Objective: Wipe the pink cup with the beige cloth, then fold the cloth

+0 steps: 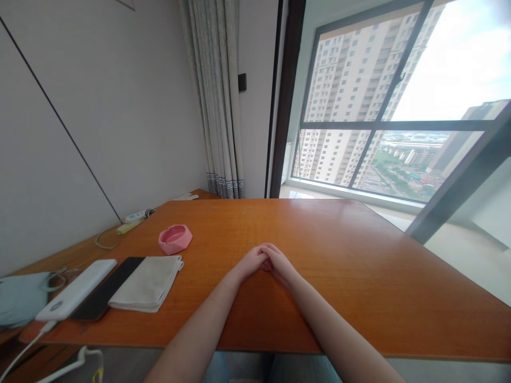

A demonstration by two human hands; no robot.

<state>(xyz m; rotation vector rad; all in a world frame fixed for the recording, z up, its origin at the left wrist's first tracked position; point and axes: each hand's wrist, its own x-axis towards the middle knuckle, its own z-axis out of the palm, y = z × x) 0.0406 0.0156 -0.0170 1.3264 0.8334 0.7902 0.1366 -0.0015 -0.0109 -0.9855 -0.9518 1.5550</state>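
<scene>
My left hand [251,260] and my right hand [278,261] rest together on the brown wooden table [327,239], clasped with their fingers folded into each other. Both are closed, and I see no object in them. To their left lies a folded white cloth [147,284], partly over a black phone-like slab [104,292]. Beside that is a white power bank [77,290] with a white cable plugged into its near end. A pink angular ashtray [175,239] stands farther back, behind the cloth.
Along the left wall are a white power strip [136,216] with cords and a pale blue pouch [24,298]. A grey curtain [217,96] hangs beyond the table's far edge. At the right, a dark-framed window [375,126] looks onto tall buildings.
</scene>
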